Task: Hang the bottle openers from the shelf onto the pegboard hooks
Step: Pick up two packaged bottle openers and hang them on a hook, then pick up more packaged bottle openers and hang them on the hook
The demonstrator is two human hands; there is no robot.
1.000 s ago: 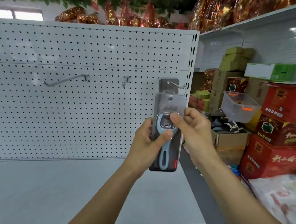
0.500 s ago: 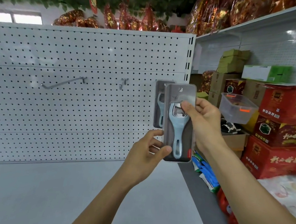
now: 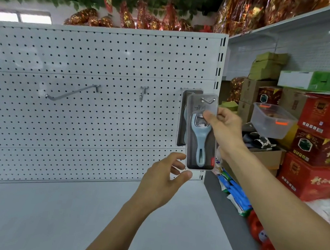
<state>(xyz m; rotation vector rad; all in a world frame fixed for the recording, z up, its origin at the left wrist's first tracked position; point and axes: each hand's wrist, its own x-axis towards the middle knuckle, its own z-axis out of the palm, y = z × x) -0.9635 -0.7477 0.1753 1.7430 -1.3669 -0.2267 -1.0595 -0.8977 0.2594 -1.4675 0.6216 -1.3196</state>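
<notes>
A packaged blue bottle opener [image 3: 200,136] in a clear blister pack is held up at the right hook [image 3: 208,100] of the white pegboard [image 3: 80,105]; the hook's tip shows through the pack's top. My right hand [image 3: 223,129] pinches the pack by its upper right side. Behind it another packaged opener [image 3: 182,126] hangs on the same hook. My left hand [image 3: 165,181] hovers just below the pack's bottom edge, fingers apart, holding nothing.
Two bare hooks stand on the pegboard: a long one [image 3: 71,92] at left and a short one [image 3: 143,93] in the middle. The grey shelf [image 3: 69,216] lies below. Red boxes [image 3: 320,145], a clear tub [image 3: 272,121] and cartons crowd the right side.
My right hand has lifted the pack up and onto the right hook. My left hand has let go of the pack and now hovers under it.
</notes>
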